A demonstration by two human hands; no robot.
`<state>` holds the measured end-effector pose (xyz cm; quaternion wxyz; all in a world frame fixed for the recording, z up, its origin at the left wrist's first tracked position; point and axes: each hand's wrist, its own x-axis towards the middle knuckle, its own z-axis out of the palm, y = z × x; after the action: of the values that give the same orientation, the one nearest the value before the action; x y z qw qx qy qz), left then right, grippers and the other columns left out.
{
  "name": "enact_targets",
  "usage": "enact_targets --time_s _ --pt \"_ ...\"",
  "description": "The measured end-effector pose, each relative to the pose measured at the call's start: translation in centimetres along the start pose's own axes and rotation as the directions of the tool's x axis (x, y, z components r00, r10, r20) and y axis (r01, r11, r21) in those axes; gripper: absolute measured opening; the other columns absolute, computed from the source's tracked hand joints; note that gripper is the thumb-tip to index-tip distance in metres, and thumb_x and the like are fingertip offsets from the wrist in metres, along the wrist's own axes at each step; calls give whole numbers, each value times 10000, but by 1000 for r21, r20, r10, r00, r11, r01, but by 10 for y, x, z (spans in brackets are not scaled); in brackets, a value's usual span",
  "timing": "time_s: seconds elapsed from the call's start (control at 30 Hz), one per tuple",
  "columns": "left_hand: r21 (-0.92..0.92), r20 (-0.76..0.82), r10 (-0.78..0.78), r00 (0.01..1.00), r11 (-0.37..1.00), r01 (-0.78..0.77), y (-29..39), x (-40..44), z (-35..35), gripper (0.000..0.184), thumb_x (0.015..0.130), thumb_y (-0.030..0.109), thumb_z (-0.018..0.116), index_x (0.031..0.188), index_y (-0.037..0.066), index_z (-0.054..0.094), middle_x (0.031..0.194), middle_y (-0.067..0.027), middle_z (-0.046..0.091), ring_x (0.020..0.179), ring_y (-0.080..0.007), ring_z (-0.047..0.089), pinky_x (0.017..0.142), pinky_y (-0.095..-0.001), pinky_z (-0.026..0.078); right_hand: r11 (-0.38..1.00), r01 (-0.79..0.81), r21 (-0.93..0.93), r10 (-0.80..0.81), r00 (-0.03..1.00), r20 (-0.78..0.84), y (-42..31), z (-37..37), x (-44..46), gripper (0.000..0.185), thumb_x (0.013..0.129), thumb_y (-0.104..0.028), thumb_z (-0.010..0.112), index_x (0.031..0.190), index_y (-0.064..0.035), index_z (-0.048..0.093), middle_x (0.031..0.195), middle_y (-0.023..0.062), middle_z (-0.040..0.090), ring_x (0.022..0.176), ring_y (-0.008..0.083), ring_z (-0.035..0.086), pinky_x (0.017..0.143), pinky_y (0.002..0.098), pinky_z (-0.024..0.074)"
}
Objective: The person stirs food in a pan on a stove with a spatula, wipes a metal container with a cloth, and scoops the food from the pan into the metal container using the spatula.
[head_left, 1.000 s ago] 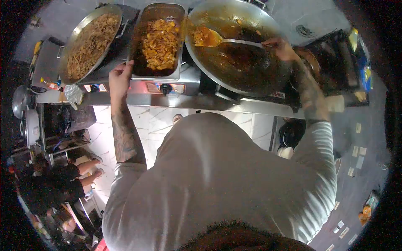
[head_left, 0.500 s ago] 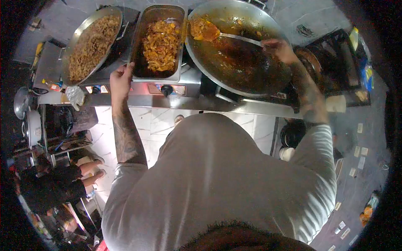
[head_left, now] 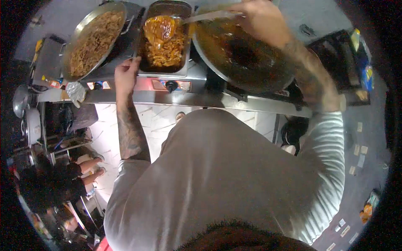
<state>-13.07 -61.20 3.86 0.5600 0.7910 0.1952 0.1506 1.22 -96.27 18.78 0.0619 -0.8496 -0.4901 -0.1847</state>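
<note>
My right hand (head_left: 261, 19) is wrapped round the handle of a long metal ladle (head_left: 211, 16), slightly blurred by motion. The ladle's head is over the deep rectangular steel pan, heaped with glossy orange-brown saucy food (head_left: 159, 30). More chopped, sauced food (head_left: 167, 56) lies in that steel pan (head_left: 167, 73). At the pan's near left corner, my left hand (head_left: 127, 75) pinches the rim between thumb and fingers. Under my right forearm is a wide round cooking pan (head_left: 226, 77) with dark oily sauce coating its bottom.
A round pan (head_left: 95, 45) of brown minced-looking food stands at the left. A whitish glove or cloth (head_left: 75, 94) hangs at the counter's front edge, near a stove knob (head_left: 171, 86). Another person (head_left: 50, 180) in dark clothing is at the lower left.
My right hand has carried the loaded ladle left, from the round pan to over the rectangular pan. My left hand still grips the rim.
</note>
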Motion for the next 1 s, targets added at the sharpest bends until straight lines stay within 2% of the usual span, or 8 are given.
enact_targets --time_s 0.1,0.17,0.23,0.33,0.53,0.73,0.9,1.0 --pt "19 -14 3 1000 1000 -3 -4 2 -2 341 866 192 671 593 24 557 605 38 478 588 -60 382 519 -256 303 902 98 -419 -235 928 -288 -21 7 19 97 736 -188 628 734 -99 666 725 128 656 736 260 661 630 390 503" --pt "-102 -16 201 979 974 -201 -7 4 1 362 856 221 677 579 23 553 600 40 503 580 -57 397 504 -261 304 886 0 -463 -41 996 -79 -36 -23 27 139 779 -242 678 744 -108 668 781 84 684 732 238 662 659 407 507" --pt "-37 13 68 998 997 -67 -7 5 -4 370 851 238 683 579 22 556 585 44 503 565 -58 398 494 -264 308 867 -24 -497 46 998 31 -36 -31 24 168 800 -269 703 749 -112 669 808 61 699 730 227 662 674 415 509" --pt "30 15 26 1000 999 -27 -17 9 -6 376 835 258 696 585 13 562 533 42 486 520 -69 393 468 -275 331 879 -164 -448 255 955 151 -26 -18 0 358 817 -136 620 1167 -202 651 931 133 663 686 236 648 603 378 519" --pt "-7 36 54 998 999 -54 -29 15 -6 409 829 257 686 574 -24 532 743 -127 646 812 -143 605 692 -286 448 856 38 -515 215 881 421 -31 30 -4 398 845 -113 518 1207 -252 610 1001 135 640 672 252 644 588 395 530" --pt "33 80 56 995 998 -59 -17 13 -10 411 833 246 683 574 -26 517 852 -140 664 817 -141 595 721 -280 444 861 -24 -508 218 920 326 -6 55 24 397 824 -95 515 1192 -202 618 1064 135 635 685 268 651 623 388 536" --pt "4 69 27 997 1000 -28 -20 15 -11 358 834 204 673 598 -34 546 871 -131 665 786 -124 581 705 -272 443 789 194 -583 309 695 649 -8 47 39 401 806 -88 524 1183 -180 622 1077 89 629 756 260 651 663 385 540" --pt "9 25 36 999 999 -36 -23 16 -11 334 830 209 669 629 -41 577 851 -120 670 741 -117 571 668 -275 442 838 135 -528 214 809 547 -42 19 16 388 789 -89 544 1144 -202 651 1046 72 628 821 250 637 667 380 534"
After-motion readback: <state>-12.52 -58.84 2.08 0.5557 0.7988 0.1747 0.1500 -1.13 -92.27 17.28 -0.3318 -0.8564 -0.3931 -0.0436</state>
